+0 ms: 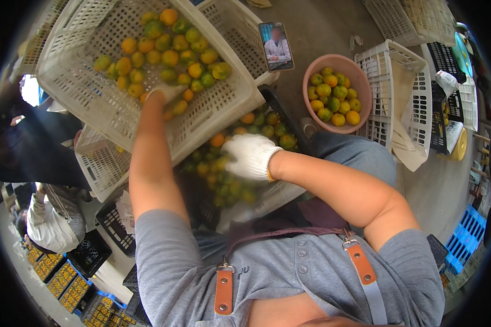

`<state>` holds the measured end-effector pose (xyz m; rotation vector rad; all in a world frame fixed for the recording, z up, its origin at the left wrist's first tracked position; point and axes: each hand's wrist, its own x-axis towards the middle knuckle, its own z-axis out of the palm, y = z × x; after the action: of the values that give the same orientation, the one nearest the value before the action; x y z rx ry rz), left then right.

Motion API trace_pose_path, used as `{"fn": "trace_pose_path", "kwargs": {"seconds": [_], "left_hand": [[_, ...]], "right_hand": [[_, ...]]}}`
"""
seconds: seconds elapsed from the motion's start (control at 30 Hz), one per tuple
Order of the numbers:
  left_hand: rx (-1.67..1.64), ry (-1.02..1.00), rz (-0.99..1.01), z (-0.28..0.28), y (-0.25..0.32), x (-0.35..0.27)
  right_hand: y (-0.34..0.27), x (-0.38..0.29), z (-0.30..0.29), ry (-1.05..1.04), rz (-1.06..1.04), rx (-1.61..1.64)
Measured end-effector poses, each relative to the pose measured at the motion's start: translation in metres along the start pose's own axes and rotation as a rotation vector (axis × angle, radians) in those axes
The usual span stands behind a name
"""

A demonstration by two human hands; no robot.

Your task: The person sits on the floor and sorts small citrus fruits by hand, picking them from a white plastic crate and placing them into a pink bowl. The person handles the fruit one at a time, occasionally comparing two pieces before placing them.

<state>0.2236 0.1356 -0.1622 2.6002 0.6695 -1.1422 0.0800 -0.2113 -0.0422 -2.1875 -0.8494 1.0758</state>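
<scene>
Green and orange citrus fruits (169,58) lie in a tilted white plastic crate (212,135). My left hand (166,93), in a blurred pale glove, reaches into this crate at the lower edge of the fruit; whether it grips one is unclear. Below stands a dark crate (300,122) with more citrus fruits (265,126), partly blurred. Over them is my right hand (251,157) in a white knitted glove, back upward. Its fingertips are blurred beside the fruits, and its palm is hidden.
A phone (276,45) rests near a second white crate (237,32). To the right are a pink basin (368,106) of citrus and an upright white crate (382,81). A person in light clothing (53,222) is at the left, near crates of small orange fruits (61,280).
</scene>
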Motion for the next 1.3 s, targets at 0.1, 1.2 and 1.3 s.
{"fn": "trace_pose_path", "kwargs": {"seconds": [0.1, 1.2, 1.3], "left_hand": [[0.016, -0.203, -0.009, -0.009, 0.013, -0.014], [0.024, 0.353, 0.437, 0.008, 0.019, -0.226], [-0.247, 0.542, 0.579, 0.047, 0.019, -0.29]], "right_hand": [[0.001, 0.002, -0.002, 0.0, 0.001, 0.0], [-0.007, -0.015, -0.028, 0.202, 0.073, 0.275], [-0.01, -0.013, -0.025, 0.222, -0.052, 0.507]]}}
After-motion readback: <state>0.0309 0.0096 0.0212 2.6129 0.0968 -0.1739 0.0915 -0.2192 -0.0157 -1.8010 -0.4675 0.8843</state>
